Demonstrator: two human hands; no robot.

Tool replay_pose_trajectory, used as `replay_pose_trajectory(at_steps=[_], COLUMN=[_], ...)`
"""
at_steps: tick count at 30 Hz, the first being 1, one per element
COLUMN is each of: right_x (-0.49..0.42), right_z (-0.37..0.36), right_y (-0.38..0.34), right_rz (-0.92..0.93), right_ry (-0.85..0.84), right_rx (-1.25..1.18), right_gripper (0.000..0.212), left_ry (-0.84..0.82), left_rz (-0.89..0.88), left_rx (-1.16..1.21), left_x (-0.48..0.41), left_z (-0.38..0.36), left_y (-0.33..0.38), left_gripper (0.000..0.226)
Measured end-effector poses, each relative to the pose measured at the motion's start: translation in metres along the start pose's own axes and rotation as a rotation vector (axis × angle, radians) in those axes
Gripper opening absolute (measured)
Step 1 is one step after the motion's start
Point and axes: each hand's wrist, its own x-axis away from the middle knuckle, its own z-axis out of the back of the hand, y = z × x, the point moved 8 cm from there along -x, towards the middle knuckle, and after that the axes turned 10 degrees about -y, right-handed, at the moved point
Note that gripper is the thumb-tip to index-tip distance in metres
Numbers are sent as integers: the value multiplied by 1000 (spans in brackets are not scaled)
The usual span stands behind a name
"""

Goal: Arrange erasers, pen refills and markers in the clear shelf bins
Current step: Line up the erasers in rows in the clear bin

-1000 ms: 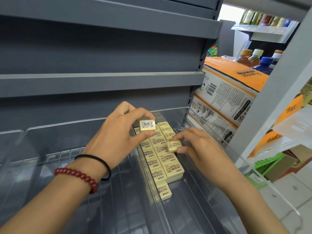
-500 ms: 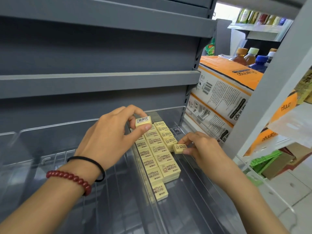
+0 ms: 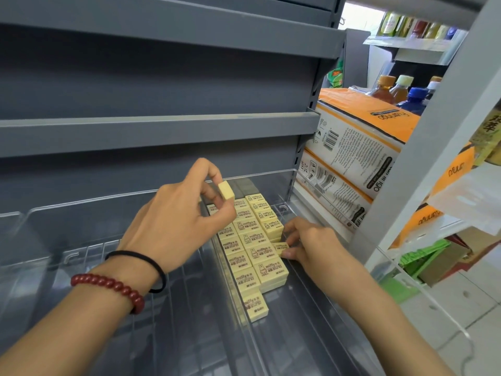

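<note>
Several pale yellow erasers [image 3: 253,241] lie in rows, partly stacked, inside the rightmost clear shelf bin [image 3: 311,316]. My left hand [image 3: 179,218] hovers above the rows' far end and pinches one loose eraser [image 3: 226,190] between thumb and fingers. My right hand [image 3: 311,244] is down in the bin on the right side of the rows, pinching another eraser [image 3: 280,246] against the stack's edge. No pen refills or markers are in view.
Clear bins [image 3: 81,267] stretch to the left under grey metal shelves [image 3: 162,131]. Orange-and-white packs [image 3: 360,147] are stacked just right of the bin, with bottles [image 3: 401,90] behind. A grey upright [image 3: 439,131] and a green item [image 3: 417,259] stand at right.
My left hand has turned its eraser and lifted it slightly toward the back. My right hand has lowered its eraser to the right edge of the stack.
</note>
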Motion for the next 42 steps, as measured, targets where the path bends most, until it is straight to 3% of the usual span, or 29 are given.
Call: replay_pose_trajectory(at_steps=[8, 14, 18, 22, 26, 31, 35, 42], right_x=[10, 12, 24, 34, 37, 35, 28, 13], right_z=[10, 13, 34, 34, 33, 34, 36, 24], right_y=[-2, -2, -21, -47, -52, -49, -34, -9], right_rz=[77, 107, 287, 485, 550, 527, 414, 195], right_ry=[127, 150, 321, 297, 286, 313, 308, 182], right_rx=[-79, -81, -212, -315, -349, -271, -96, 35], right_gripper=[51, 53, 37, 34, 33, 27, 23, 27], left_ry=[-8, 0, -46, -90, -97, -105, -61, 64], left_rz=[-72, -118, -148, -203, -238, -225, -202, -224], left_rx=[-106, -54, -54, -3, 12, -68, -168, -128], left_x=[0, -2, -4, -4, -4, -3, -1, -1], left_z=[-1, -1, -5, -10, -11, -12, -10, 1], left_y=[4, 3, 3, 10, 12, 11, 14, 10], left_gripper=[24, 34, 38, 34, 32, 41, 21, 56])
